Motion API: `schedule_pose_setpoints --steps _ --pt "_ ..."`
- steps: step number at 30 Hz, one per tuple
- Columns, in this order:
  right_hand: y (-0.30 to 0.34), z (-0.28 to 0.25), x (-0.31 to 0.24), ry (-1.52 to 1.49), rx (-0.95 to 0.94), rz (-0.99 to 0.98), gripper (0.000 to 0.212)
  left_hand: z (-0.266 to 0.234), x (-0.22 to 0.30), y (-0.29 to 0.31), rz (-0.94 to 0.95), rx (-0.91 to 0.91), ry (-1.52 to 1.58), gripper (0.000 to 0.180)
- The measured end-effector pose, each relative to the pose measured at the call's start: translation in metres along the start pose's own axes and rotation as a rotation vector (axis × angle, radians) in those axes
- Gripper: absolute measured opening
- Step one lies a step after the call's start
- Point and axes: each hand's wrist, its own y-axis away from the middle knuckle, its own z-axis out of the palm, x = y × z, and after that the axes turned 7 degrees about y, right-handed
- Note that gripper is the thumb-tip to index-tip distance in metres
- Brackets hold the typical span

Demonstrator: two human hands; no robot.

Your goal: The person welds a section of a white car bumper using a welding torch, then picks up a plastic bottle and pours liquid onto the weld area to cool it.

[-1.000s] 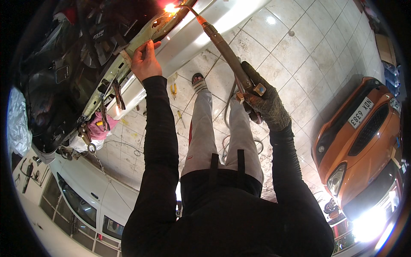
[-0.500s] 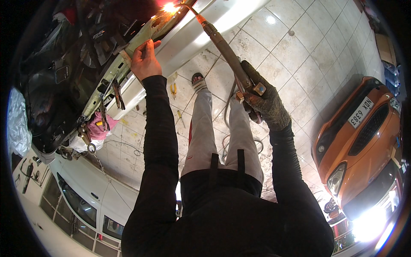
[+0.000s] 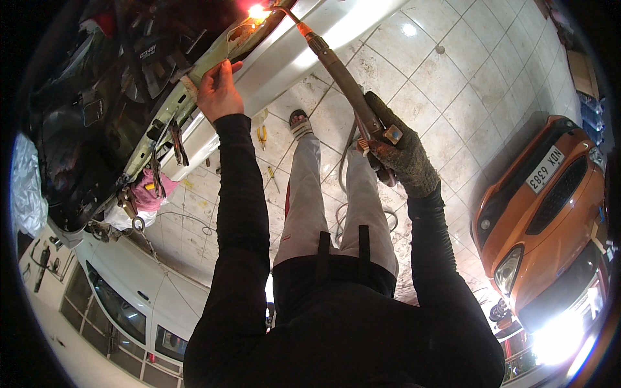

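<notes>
Two grips, one flame (image 3: 259, 12)
Your left hand (image 3: 220, 94) pinches a thin wire (image 3: 228, 46); your gloved right hand (image 3: 407, 161) wraps the torch (image 3: 343, 81). Hold it steady, bare skin clear.

"What's the floor (image 3: 453, 77) like?"
"Pale square tiles with dark joints, smudged with dirt. A round glare (image 3: 409, 30) shows near the top."
"And the left side?"
"Down there, a pale wall (image 3: 48, 307) and a barred window (image 3: 76, 291), next to a white car (image 3: 123, 275)."
"The right?"
"An orange car (image 3: 550, 207) on the tiles, a brown box (image 3: 582, 74) above it."
"Where's it brightest?"
"At lower right: a white light (image 3: 558, 337), blown out."
</notes>
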Motion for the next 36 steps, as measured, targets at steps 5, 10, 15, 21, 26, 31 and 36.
schedule_pose_setpoints --steps 5,10,15,21,26,31,36 --pt "0.001 0.001 -0.007 -0.034 -0.001 0.021 0.076 -0.001 -0.002 0.0 0.005 0.006 0.027 0.018" --pt "0.001 0.0 -0.006 -0.009 0.002 0.017 0.077 -0.001 -0.006 -0.001 0.022 0.004 0.02 0.018" --pt "0.0 -0.001 0.0 -0.02 -0.002 -0.034 0.077 -0.002 -0.006 -0.001 0.023 0.005 0.022 0.018" --pt "0.0 0.0 -0.003 -0.014 0.001 -0.017 0.077 -0.003 -0.006 -0.001 0.02 -0.004 0.03 0.019" --pt "0.007 -0.003 -0.001 -0.114 0.003 0.065 0.079 -0.003 -0.01 0.006 0.044 -0.04 0.116 0.02" --pt "0.016 0.001 0.0 -0.19 0.132 -0.041 0.097 0.0 -0.016 0.014 0.041 -0.113 0.248 0.017" --pt "0.02 -0.005 0.002 -0.147 0.096 -0.096 0.085 0.007 -0.023 0.02 0.026 -0.009 0.211 0.014"
